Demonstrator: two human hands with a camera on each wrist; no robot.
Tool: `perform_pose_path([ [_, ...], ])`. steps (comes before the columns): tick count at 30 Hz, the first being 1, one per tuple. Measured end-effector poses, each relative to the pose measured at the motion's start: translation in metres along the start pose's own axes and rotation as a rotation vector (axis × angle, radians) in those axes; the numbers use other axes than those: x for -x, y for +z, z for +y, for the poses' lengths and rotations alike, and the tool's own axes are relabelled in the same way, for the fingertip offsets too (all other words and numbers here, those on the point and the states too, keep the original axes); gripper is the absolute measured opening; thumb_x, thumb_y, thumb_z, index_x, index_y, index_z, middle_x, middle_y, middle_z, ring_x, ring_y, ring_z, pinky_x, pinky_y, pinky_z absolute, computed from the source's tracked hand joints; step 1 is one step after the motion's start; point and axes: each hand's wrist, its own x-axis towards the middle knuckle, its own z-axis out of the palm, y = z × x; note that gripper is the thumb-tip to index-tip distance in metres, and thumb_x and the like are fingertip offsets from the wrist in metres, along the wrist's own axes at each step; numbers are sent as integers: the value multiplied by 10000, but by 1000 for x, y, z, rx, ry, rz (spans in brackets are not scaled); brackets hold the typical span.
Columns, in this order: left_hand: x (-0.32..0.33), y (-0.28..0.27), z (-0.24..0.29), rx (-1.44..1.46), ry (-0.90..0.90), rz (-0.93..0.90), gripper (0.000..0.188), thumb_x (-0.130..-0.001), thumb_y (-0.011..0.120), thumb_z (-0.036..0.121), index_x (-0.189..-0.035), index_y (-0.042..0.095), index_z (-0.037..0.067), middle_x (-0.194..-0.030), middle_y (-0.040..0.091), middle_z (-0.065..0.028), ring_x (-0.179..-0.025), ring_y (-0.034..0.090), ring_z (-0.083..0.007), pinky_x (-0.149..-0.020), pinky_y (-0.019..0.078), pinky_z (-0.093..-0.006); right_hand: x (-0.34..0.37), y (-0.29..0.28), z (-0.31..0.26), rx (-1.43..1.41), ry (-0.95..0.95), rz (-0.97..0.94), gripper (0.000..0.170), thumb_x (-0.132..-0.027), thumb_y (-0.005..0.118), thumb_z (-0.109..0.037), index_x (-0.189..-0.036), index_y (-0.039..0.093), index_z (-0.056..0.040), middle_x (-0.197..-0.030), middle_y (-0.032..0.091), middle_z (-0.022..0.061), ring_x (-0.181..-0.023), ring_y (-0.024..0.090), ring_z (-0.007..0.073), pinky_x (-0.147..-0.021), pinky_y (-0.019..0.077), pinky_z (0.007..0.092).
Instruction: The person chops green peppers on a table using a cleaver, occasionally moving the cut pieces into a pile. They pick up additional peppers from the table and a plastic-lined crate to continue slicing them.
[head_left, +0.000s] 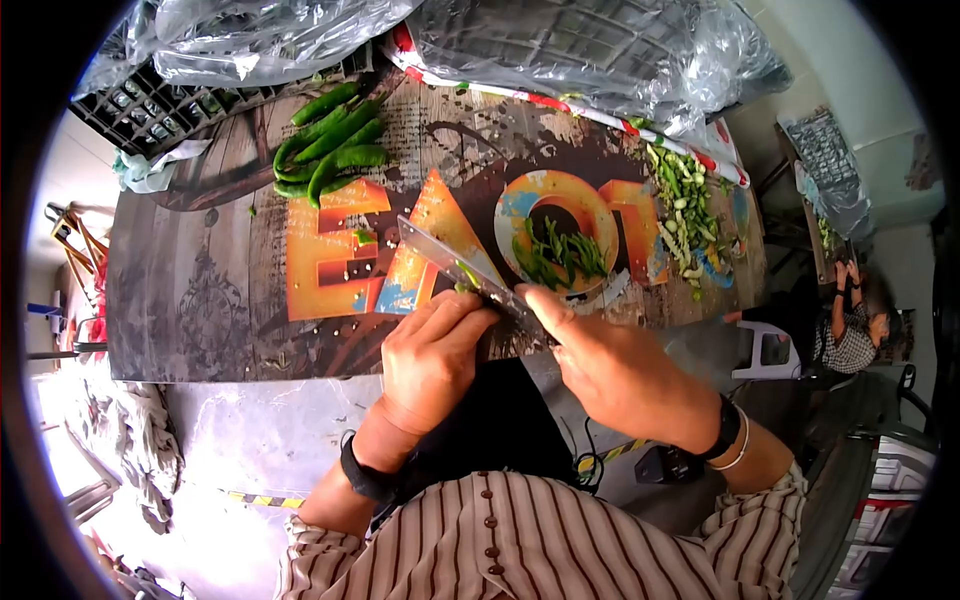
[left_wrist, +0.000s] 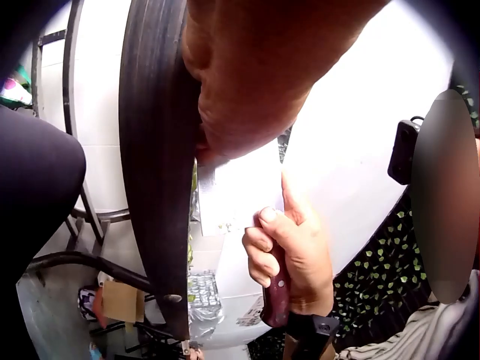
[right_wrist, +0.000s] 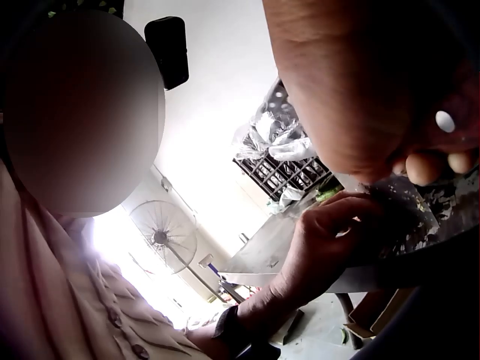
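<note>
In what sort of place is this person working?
Probably a food-preparation workroom, though whether home or business I cannot tell: whole green peppers and chopped pieces lie on a printed table, near a black crate.

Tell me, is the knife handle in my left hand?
No, the left wrist view shows the right hand gripping the dark red knife handle.

From here, the knife blade (head_left: pixel 445 252) is smooth metal. The green peppers (head_left: pixel 345 135) look glossy, the table (head_left: pixel 150 290) resembles worn wood, the wrapping (head_left: pixel 270 40) is shiny, wrinkled plastic, the shirt (head_left: pixel 560 530) matt cloth.
</note>
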Motion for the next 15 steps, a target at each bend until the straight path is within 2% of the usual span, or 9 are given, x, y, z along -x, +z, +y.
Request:
perform_pose_path([
  [2, -1, 0, -1, 19, -11, -3, 241, -746, 683, -40, -933, 737, 102, -974, 700, -36, -868, 688, -270, -755, 549, -358, -2, 3, 2, -39, 18, -2, 688, -885, 548, 18, -1529, 308, -10, -838, 656, 227, -689, 651, 408, -596, 506, 496],
  [4, 0, 0, -1, -58, 15, -12, 212, -736, 680, 9, -925, 719, 99, -987, 689, -23, -937, 693, -240, -773, 560, -345, -11, 8, 5, -9, 45, 2, 676, -884, 535, 19, -1523, 314, -5, -840, 656, 232, -693, 653, 412, -594, 507, 495],
  [7, -2, 0, 0, -43, 36, -22, 240, -730, 676, 3, -944, 716, 103, -982, 687, -31, -927, 693, -249, -774, 560, -353, -30, 24, 13, -5, -115, 136, 662, -869, 543, 6, -1503, 352, -2, -827, 658, 230, -685, 652, 417, -606, 515, 502],
  [11, 1, 0, -2, -47, 59, 5, 237, -735, 670, 1, -948, 713, 97, -991, 681, -35, -915, 692, -254, -780, 564, -354, -43, 25, 11, -2, -96, 147, 649, -868, 566, -15, -1489, 379, -2, -842, 666, 237, -723, 657, 419, -645, 528, 487],
  [14, 4, 0, -4, -33, 64, 11, 224, -750, 672, -12, -945, 716, 88, -995, 680, -41, -942, 688, -250, -797, 564, -348, -34, 26, 29, -69, -106, 187, 678, -886, 572, -19, -1523, 342, -21, -869, 659, 240, -744, 657, 412, -657, 517, 479],
  [15, 4, 0, -4, -36, 69, 21, 224, -750, 672, -12, -945, 716, 88, -995, 680, -41, -942, 688, -250, -797, 564, -348, -28, 15, 26, -99, -51, 179, 602, -955, 566, -59, -1521, 361, -35, -1021, 651, 290, -836, 651, 455, -718, 515, 482],
])
